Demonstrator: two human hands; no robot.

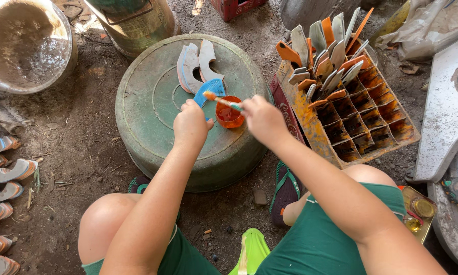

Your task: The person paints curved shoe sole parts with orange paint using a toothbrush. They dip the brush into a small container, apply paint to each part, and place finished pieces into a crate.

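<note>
head view: left hand pinches a blue curved piece flat on the upturned green tub; right hand, fingers wrapped on a brush, over the orange paint cup. bare tub top lies leftward, crate close right.

1. Overall light: soft, even daylight in shade; colours are warm and clear.
2. Source: brightest at the far edge, where a small sunlit patch burns white on the dirt ground.
3. Glare: pale sheen on the metal basin at far left; mild highlights on the person's knees and forearms.
4. Shadows: faint and diffuse; a darker band lies under the near rim of the upturned green tub; deep shade inside the crate cells.
5. Focus: sharp across the centre; slight motion blur on the right hand and brush.
6. Distortion: wide-angle stretch at the edges; near limbs loom large.
</note>
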